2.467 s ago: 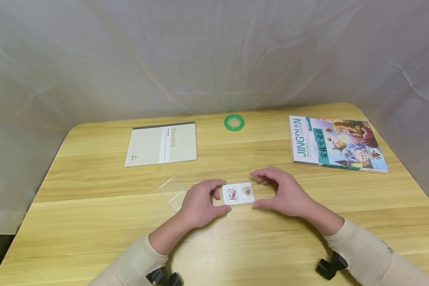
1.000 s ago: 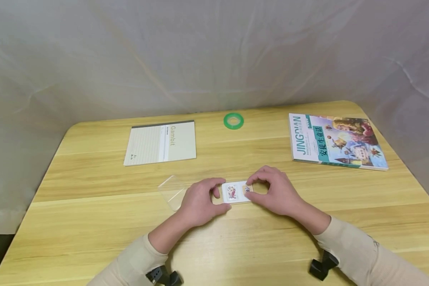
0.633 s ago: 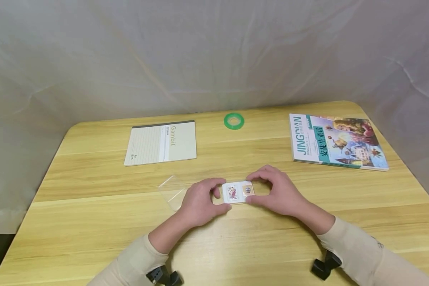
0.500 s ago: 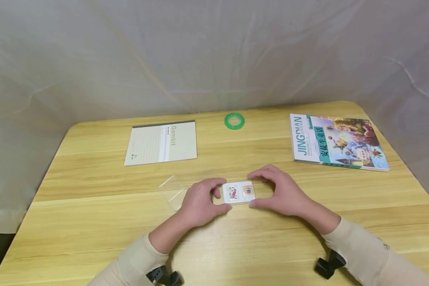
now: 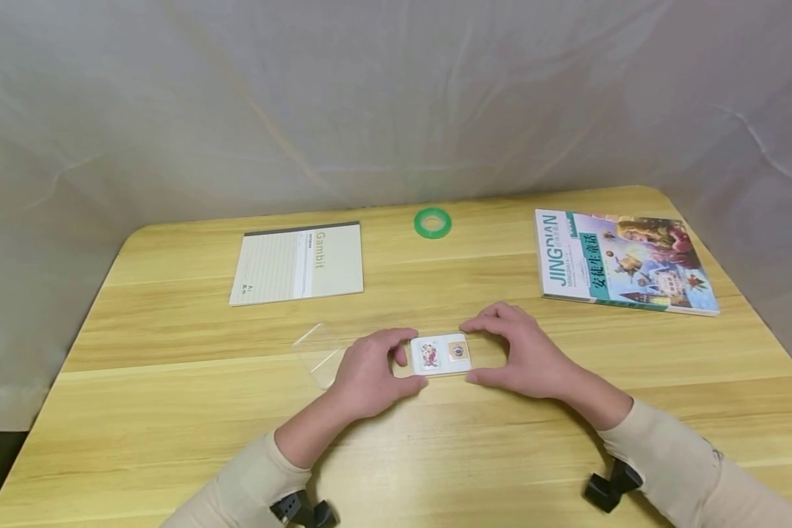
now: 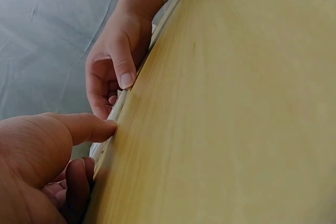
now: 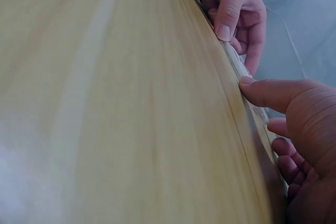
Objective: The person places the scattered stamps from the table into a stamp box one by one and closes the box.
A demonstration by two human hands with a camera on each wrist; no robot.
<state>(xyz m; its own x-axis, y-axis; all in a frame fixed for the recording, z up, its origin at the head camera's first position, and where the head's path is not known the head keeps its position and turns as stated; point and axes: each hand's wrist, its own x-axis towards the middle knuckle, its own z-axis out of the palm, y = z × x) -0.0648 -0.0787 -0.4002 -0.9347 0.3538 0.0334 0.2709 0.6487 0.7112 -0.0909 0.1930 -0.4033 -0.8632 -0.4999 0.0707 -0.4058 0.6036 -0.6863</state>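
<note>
A small flat case (image 5: pixel 443 355), white with a clear rim, lies in front of me in the head view. On its face are a colourful picture (image 5: pixel 430 356) at left and a tan square picture (image 5: pixel 458 351) at right. My left hand (image 5: pixel 369 375) grips its left end between thumb and fingers. Curved round the right end is my right hand (image 5: pixel 528 358), thumb at the near corner and forefinger at the far corner. Both wrist views show the case edge-on, with a thumb at each end. A clear plastic cover (image 5: pixel 317 354) lies partly behind my left hand.
A Gambit notebook (image 5: pixel 298 264) lies at the back left of the wooden table (image 5: pixel 429 462). Further back in the middle is a green tape roll (image 5: pixel 433 223). A picture-covered book (image 5: pixel 627 262) lies at the back right, and grey cloth (image 5: pixel 396 103) hangs behind.
My right hand came in over the tan picture, then drew back along the case to its right corners. My left hand has kept its grip on the left end.
</note>
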